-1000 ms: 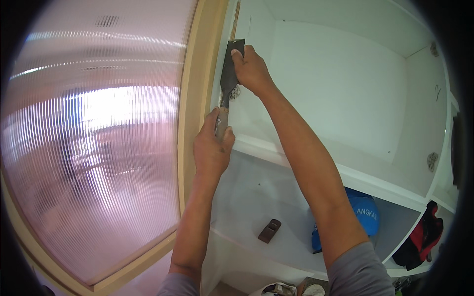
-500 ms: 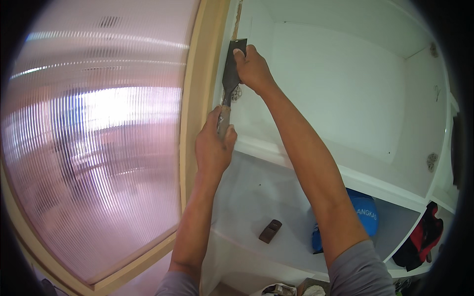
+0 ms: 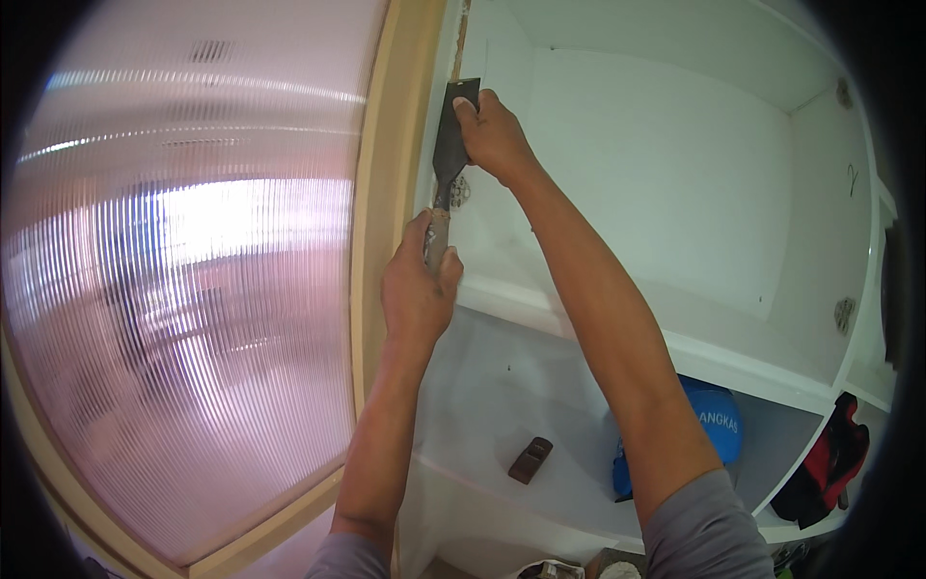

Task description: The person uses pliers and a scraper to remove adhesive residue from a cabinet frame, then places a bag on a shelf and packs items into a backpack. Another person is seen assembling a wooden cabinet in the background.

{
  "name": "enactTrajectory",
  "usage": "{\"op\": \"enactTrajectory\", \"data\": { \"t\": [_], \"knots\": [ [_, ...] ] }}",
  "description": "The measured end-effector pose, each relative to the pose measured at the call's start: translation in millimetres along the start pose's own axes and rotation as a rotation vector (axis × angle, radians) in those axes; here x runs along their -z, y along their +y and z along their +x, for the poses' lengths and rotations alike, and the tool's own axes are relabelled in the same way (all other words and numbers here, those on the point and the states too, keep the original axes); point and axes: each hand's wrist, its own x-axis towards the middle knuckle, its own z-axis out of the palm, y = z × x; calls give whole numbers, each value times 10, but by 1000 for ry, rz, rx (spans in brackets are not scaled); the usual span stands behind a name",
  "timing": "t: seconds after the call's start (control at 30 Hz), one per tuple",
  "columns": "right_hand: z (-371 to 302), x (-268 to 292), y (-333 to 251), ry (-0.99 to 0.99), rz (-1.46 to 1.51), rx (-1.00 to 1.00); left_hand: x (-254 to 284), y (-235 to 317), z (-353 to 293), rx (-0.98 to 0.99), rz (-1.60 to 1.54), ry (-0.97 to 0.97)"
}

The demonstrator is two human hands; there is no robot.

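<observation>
A wide chisel (image 3: 451,145) with a dark flat blade and a worn, pale-spotted handle lies along the cabinet's left front edge (image 3: 460,43), its cutting end pointing up. My left hand (image 3: 417,294) is closed around the handle. Higher up, my right hand (image 3: 502,145) grips the blade near its cutting end, thumb on the flat face. Above the blade the edge shows a strip of bare, rough brown material. A round hinge recess (image 3: 461,192) shows beside the chisel's neck, partly covered by it.
At left stands a wood-framed, ribbed translucent panel (image 3: 222,386). On the lower grey shelf (image 3: 463,405) lie a small dark-brown hand plane (image 3: 530,460) and a blue bag (image 3: 716,425), partly behind my right arm. A red and black cloth item (image 3: 825,463) sits at the far right.
The view has shifted slightly. Against the hinge recess, the chisel and both hands sit a little higher along the cabinet edge. Both grips are the same.
</observation>
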Motion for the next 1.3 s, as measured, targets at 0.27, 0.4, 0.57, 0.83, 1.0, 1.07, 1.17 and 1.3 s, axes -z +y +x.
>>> {"op": "enactTrajectory", "data": {
  "t": [0.27, 0.4, 0.57, 0.83, 1.0, 1.07, 1.17, 1.3],
  "knots": [
    [109, -33, 10, 64, -9, 53, 13, 87, 84, -1, -10, 3],
    [83, -38, 37, 37, -18, 31, 4, -15, 96, -77, 40, 31],
    [179, -11, 36, 65, 8, 31, -5, 133, 163, 1, 46, -22],
    [240, 8, 2, 51, 12, 14, -67, 65, 220, -55, -22, 14],
    [374, 91, -25, 41, 54, 72, -206, 47, 321, -103, -116, 80],
    [350, 50, 5, 65, -38, 72, -196, 32, 309, -51, -108, 45],
    [448, 37, 76, 100, -34, 70, -311, -5, 436, -125, -144, 72],
    [590, 51, 169, 130, 12, 47, -372, 4, 544, -160, -91, 72]
  ]
}}
